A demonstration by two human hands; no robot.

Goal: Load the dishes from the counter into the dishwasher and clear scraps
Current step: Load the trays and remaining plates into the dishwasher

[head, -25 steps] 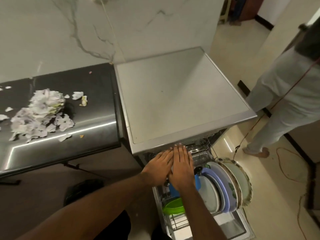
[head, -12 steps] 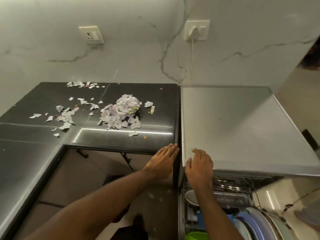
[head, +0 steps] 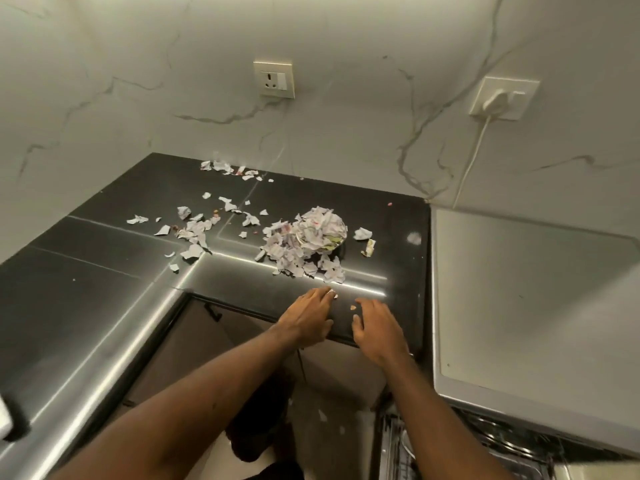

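**Hands leave the dishwasher rack and turn to the scraps on the counter**

A person's left hand (head: pixel 306 315) and right hand (head: pixel 379 332) reach over the front edge of the black counter (head: pixel 104 258), both spread flat with fingers loosely apart and holding nothing. A second ago the same hands were pressed against the loaded rack of the dishwasher (head: pixel 519 306); half a second ago they were at the seam between counter and machine. Now they sit just short of the scraps, with the dishwasher's open rack only glimpsed at the lower right.

The main heap of torn paper (head: pixel 304 244) lies near the middle of the counter's right section, piled over and around a small bowl (head: pixel 327 237) whose rim barely shows. Looser scraps (head: pixel 194 230) trail left toward the inner corner and back to the wall. One small orange crumb (head: pixel 353 308) lies between the two hands near the front edge.

The shift suggests loading is largely done and clearing is beginning. The half-buried bowl looks like the last dish left to load.
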